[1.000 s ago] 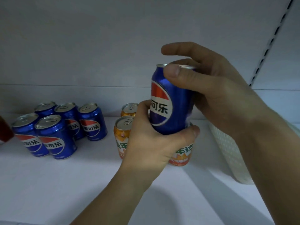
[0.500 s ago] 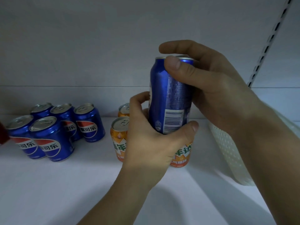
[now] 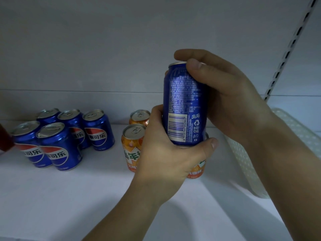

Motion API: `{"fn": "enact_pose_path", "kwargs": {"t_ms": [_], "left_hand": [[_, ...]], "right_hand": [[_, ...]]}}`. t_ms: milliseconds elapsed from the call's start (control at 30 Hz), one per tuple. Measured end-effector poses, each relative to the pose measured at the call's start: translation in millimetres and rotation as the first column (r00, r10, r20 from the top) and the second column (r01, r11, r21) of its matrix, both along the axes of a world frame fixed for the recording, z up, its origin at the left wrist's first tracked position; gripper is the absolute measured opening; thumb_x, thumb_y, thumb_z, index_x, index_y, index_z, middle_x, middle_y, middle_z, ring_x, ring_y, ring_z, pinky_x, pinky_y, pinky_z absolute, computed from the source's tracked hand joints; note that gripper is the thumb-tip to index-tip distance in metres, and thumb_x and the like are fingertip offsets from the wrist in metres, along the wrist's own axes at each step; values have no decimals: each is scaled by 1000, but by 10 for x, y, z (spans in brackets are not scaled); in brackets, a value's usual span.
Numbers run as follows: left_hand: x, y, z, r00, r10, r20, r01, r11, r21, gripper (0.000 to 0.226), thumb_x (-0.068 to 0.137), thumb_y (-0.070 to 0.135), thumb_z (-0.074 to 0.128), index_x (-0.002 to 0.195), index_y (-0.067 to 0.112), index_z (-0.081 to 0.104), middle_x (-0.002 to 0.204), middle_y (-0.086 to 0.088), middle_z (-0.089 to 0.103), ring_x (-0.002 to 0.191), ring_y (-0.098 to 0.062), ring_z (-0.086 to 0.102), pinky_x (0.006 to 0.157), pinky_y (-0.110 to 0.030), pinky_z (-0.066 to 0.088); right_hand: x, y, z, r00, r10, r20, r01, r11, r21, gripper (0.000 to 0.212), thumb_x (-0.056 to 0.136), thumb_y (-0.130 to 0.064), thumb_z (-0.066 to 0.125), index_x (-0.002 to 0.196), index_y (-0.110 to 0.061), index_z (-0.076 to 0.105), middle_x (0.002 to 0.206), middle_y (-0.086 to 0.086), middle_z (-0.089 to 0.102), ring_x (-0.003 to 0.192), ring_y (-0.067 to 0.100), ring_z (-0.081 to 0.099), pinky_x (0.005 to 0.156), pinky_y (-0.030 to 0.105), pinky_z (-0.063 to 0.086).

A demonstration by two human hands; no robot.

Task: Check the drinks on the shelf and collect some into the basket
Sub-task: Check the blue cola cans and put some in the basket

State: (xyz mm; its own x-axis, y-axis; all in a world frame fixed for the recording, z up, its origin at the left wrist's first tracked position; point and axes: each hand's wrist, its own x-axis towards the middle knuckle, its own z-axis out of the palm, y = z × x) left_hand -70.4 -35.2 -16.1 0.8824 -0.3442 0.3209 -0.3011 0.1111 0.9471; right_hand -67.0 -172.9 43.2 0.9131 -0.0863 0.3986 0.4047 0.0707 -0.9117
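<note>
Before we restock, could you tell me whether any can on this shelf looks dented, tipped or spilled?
Nothing stands out. The blue cans and orange cans stand upright on a dry shelf; the held can, between left hand and right hand, looks undented.

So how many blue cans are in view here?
6. Five stand grouped at shelf left; one is held by both hands. More may be hidden.

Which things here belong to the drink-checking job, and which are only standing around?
Belong to the job:
held blue can, gripped by left hand and right hand
blue cans on the shelf
orange cans
white basket

Only standing around:
red object, left edge
slotted rail
</note>
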Motion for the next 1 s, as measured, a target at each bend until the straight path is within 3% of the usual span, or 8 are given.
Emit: {"fn": "enact_pose_path", "kwargs": {"t_ms": [100, 300, 500, 600, 733, 833, 900, 1000], "left_hand": [[9, -4, -42, 1000, 18, 5, -18, 1000, -7, 64, 59, 0, 94, 105, 31, 61, 91, 13, 74, 80, -4, 73, 63, -13, 55], [-5, -11, -61, 998, 57, 15, -57, 998, -11, 70, 59, 2, 95, 108, 34, 57, 94, 12, 73, 84, -8, 73, 67, -20, 60], [-8, 52, 4, 1000, 23, 18, -23, 1000, 15, 81, 61, 2, 93, 124, 30, 50, 95, 18, 70, 84, 0, 72, 65, -11, 55], [-20, 87, 21, 1000, 20, 24, -20, 1000, 10, 89, 61, 7, 94, 130, 30, 43, 97, 20, 69, 87, 4, 71, 66, -8, 54], [7, 113, 19, 998, 62, 20, -62, 998, -20, 78, 61, 14, 94, 123, 32, 48, 99, 25, 70, 88, 5, 71, 67, -10, 55], [4, 119, 45, 999, 2, -39, -5, 997, -75, 70, 56, 26, 89, 119, 28, 56, 95, 18, 74, 86, -1, 74, 65, -13, 57], [-3, 130, 57, 996, -58, -73, 51, 994, -96, 63, 53, 35, 83, 112, 31, 60, 92, 18, 75, 84, 0, 74, 63, -13, 56], [6, 137, 55, 991, -90, -97, 78, 989, -128, 73, 50, 40, 81, 118, 34, 56, 95, 18, 76, 85, 0, 74, 63, -13, 56]], "right_hand": [[-4, 52, -12, 1000, -13, 19, 14, 1000, -26, 35, 88, -29, 66, 120, -14, 67, 94, -1, 74, 85, 14, 71, 75, 28, 56], [-4, 107, -35, 999, -48, 22, 49, 998, -48, 30, 86, -34, 67, 110, -17, 70, 94, -2, 75, 85, 14, 72, 75, 29, 57], [-18, 19, -27, 1000, 27, -1, -27, 1000, -14, 48, 97, -29, 44, 135, -6, 62, 133, 17, 67, 125, 34, 63, 109, 52, 50], [-26, 24, -20, 998, -11, 56, 13, 999, -42, 39, 95, -25, 53, 127, -9, 66, 115, 10, 74, 107, 24, 70, 95, 38, 58], [-14, 90, -29, 994, -62, 88, 69, 995, -70, 33, 85, -30, 68, 115, -15, 68, 98, 0, 74, 90, 17, 71, 84, 36, 57], [-32, 112, -4, 998, -23, 61, 27, 998, -58, 40, 87, -36, 64, 118, -12, 68, 103, 4, 74, 95, 22, 72, 87, 39, 60], [-56, 83, 15, 999, 19, 32, -18, 1000, -23, 43, 92, -30, 53, 128, -9, 66, 118, 13, 72, 110, 33, 69, 99, 49, 57], [-77, 44, 31, 999, -1, 34, 3, 999, -40, 41, 94, -25, 53, 130, -9, 66, 119, 13, 74, 113, 34, 70, 98, 49, 58]]}}
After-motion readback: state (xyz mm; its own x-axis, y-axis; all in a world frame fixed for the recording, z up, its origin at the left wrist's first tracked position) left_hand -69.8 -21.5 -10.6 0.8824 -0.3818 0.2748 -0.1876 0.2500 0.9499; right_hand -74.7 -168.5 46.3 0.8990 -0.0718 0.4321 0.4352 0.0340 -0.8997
